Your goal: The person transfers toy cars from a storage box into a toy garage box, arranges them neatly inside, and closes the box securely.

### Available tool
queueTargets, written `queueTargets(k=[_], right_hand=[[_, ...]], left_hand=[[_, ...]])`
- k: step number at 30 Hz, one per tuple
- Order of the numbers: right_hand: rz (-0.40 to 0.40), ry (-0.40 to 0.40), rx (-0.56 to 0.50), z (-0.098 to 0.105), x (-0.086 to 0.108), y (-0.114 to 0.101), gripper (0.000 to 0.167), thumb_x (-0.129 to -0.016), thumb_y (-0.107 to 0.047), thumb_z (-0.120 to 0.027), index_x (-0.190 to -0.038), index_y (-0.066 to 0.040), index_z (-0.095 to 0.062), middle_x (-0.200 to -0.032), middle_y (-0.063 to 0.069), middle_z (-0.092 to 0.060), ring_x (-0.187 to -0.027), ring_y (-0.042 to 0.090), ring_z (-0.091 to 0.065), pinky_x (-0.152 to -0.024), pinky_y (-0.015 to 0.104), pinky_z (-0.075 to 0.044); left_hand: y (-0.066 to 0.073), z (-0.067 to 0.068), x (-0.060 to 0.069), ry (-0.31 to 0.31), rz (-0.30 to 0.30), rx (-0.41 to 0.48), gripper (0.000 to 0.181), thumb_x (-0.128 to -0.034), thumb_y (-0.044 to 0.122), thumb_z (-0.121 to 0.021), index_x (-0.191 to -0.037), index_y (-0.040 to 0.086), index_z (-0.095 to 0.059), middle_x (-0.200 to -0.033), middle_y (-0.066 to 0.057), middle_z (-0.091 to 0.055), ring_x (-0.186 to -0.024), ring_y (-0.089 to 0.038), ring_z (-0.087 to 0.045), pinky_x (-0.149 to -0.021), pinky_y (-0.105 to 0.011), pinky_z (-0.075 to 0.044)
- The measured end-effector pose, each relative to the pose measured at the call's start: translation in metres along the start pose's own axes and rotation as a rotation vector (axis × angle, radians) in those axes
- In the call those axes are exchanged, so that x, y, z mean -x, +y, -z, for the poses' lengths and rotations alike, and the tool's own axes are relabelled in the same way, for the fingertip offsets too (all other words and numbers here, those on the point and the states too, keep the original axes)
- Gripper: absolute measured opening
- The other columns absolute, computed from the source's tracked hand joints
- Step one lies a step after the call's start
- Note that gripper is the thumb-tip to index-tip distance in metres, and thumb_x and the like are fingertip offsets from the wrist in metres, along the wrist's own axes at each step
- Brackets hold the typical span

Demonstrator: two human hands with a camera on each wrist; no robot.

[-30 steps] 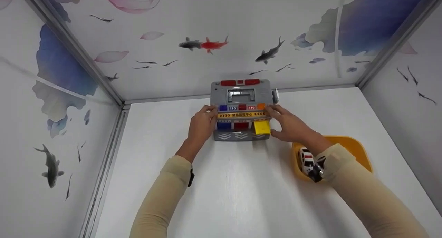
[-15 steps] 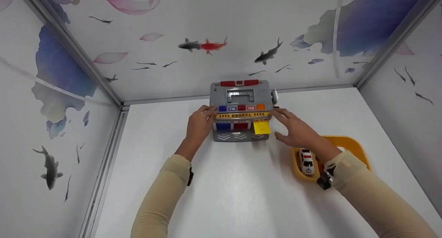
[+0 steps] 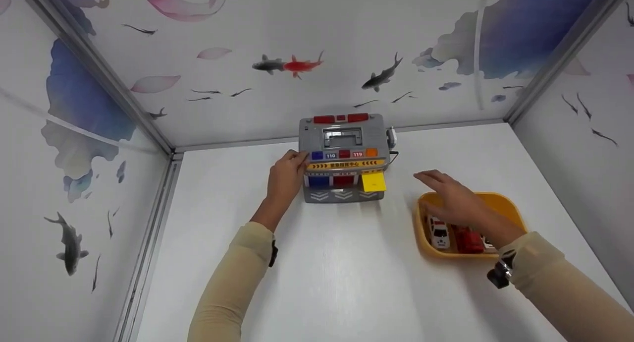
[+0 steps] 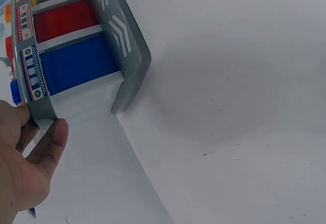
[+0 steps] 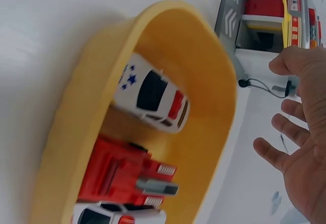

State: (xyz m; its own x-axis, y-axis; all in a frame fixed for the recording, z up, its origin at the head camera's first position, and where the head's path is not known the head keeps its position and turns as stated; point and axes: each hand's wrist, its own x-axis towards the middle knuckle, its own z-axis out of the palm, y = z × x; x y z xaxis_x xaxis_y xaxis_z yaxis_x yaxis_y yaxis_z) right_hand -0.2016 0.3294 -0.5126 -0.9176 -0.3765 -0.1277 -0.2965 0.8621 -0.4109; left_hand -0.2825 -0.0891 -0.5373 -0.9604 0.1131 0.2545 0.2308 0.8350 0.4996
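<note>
A grey toy garage [image 3: 313,136] stands against the back wall, with a handle on its roof. Its blue door [image 3: 318,182] and red door [image 3: 343,181] are down, while the yellow door [image 3: 374,182] is swung up over its bay. My left hand [image 3: 285,178] holds the garage's left edge, thumb and fingers about the roof corner [image 4: 43,109]. Fingers spread and holding nothing, my right hand [image 3: 458,198] is over a yellow basket [image 3: 421,233]. In it lie a white toy car [image 5: 153,99], a red toy truck [image 5: 119,170] and another white vehicle [image 5: 119,215], partly cut off.
A thin black cord [image 5: 260,84] hangs at the garage's right side, below a white piece [image 3: 392,138]. The white tabletop [image 3: 322,272] is bounded by printed panels: a back wall [image 3: 223,119], a left wall [image 3: 29,183] and a right wall [image 3: 584,153].
My right hand has let go of the garage's right side and moved right, over the basket. The left hand stays on the left edge. More of the basket's contents now shows.
</note>
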Motion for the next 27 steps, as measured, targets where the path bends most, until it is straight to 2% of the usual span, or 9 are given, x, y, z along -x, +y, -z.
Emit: queueTargets(k=[6,13,17,22,27], right_hand=[[0.037,0.02,0.026,0.003,0.016,0.013,0.071,-0.103,-0.017,-0.074,-0.168,-0.01,-0.045,-0.168,0.022,-0.046,-0.15,0.051,-0.052,-0.117,0.071,-0.052],[0.008,0.011,0.032,0.005,0.03,0.026,0.068,-0.102,-0.017,-0.074,-0.165,-0.008,-0.048,-0.166,0.025,-0.048,-0.148,0.052,-0.052,-0.115,0.072,-0.052],[0.013,0.021,0.065,0.006,0.037,0.034,0.065,-0.102,-0.019,-0.075,-0.161,-0.008,-0.052,-0.162,0.025,-0.052,-0.141,0.049,-0.059,-0.112,0.069,-0.056],[0.047,0.052,0.131,0.004,0.045,0.044,0.061,-0.101,-0.019,-0.078,-0.157,-0.005,-0.056,-0.153,0.024,-0.059,-0.127,0.044,-0.067,-0.101,0.063,-0.064],[0.087,0.095,0.175,0.004,0.053,0.054,0.059,-0.1,-0.02,-0.08,-0.151,-0.001,-0.06,-0.144,0.024,-0.065,-0.121,0.043,-0.069,-0.096,0.061,-0.065]], left_hand=[[0.001,0.001,0.001,-0.022,0.029,-0.019,0.036,-0.1136,0.029,-0.065,-0.145,0.014,-0.075,-0.13,-0.006,-0.077,-0.119,-0.027,-0.079,-0.103,-0.04,-0.066],[0.002,0.003,0.0,-0.025,0.02,-0.013,0.035,-0.1143,0.028,-0.064,-0.144,0.013,-0.075,-0.131,-0.007,-0.077,-0.118,-0.027,-0.079,-0.101,-0.04,-0.066],[0.002,0.004,0.0,-0.024,0.014,0.002,0.036,-0.114,0.027,-0.065,-0.145,0.012,-0.074,-0.131,-0.007,-0.077,-0.117,-0.027,-0.079,-0.1,-0.04,-0.067],[0.002,0.003,0.001,-0.028,0.022,0.001,0.036,-0.1134,0.026,-0.066,-0.146,0.013,-0.074,-0.133,-0.007,-0.076,-0.119,-0.028,-0.079,-0.101,-0.04,-0.066],[0.003,0.002,0.001,-0.035,0.032,-0.008,0.036,-0.114,0.029,-0.064,-0.146,0.015,-0.073,-0.134,-0.006,-0.076,-0.121,-0.027,-0.078,-0.103,-0.04,-0.066]])
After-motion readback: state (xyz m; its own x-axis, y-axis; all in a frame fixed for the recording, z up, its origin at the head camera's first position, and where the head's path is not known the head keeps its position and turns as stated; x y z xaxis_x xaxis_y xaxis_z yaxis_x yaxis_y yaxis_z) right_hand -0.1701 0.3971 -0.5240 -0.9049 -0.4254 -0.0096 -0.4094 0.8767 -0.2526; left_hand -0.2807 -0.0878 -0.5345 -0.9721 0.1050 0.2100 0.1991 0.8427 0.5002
